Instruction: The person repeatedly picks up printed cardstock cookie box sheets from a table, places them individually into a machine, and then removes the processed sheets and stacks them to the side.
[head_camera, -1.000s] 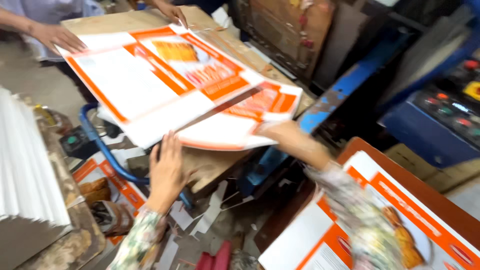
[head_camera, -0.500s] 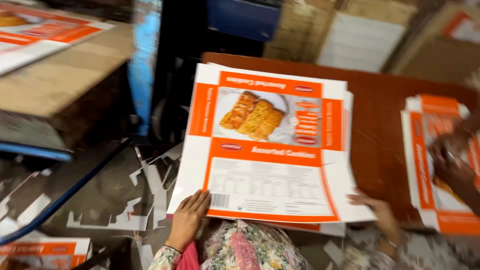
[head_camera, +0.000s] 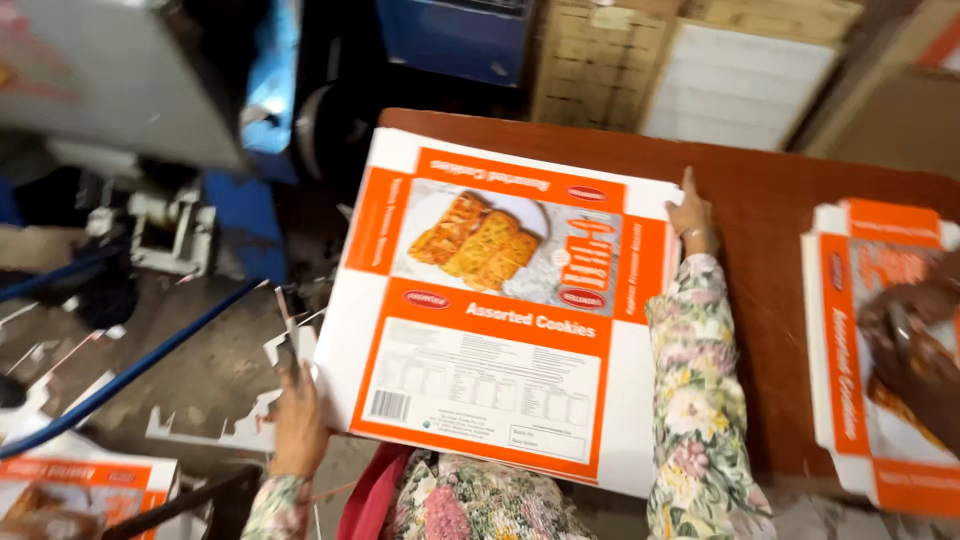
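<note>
While squaring the stack of flat orange cartons on the brown table | left hand grips the near-left corner | right hand seemingly flat, steadying the far-right edge.

Second stack of orange-white printed cartons lies to my right on the brown table; cardboard offcuts litter the floor.

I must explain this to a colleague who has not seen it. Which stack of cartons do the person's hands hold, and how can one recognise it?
Find the brown table. The carton stack lies over its left end, between the left hand and right hand. Unlike the second stack at the right edge, its cookie picture is fully uncovered.
</note>
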